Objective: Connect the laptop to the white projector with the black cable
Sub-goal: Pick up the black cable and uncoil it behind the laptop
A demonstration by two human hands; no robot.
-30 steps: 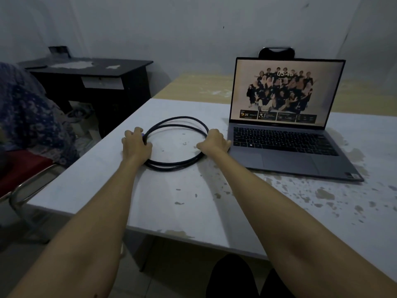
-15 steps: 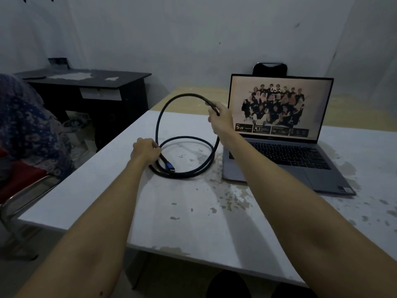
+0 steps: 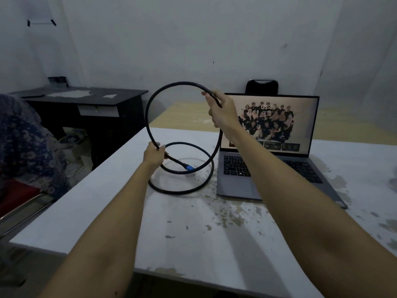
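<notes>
A black cable [image 3: 148, 117] loops up off the white table [image 3: 193, 237], its lower coil still resting on the tabletop. My right hand [image 3: 221, 112] grips the top of the raised loop in front of the laptop screen. My left hand [image 3: 154, 155] holds the cable lower down at the left, just above the table. A blue-tipped plug [image 3: 189, 168] at one cable end lies inside the lower coil. The grey laptop [image 3: 277, 168] stands open to the right with its screen lit. No white projector is in view.
A black desk [image 3: 90, 104] stands at the back left. A chair with blue patterned cloth [image 3: 23, 145] sits at the left edge. A dark chair back [image 3: 262, 87] shows behind the laptop. A wooden table [image 3: 182, 115] lies beyond the white one.
Both hands took hold of the flat coil and lifted it. My right hand has risen further, stretching one loop upward, while my left hand has lifted slightly off the table.
</notes>
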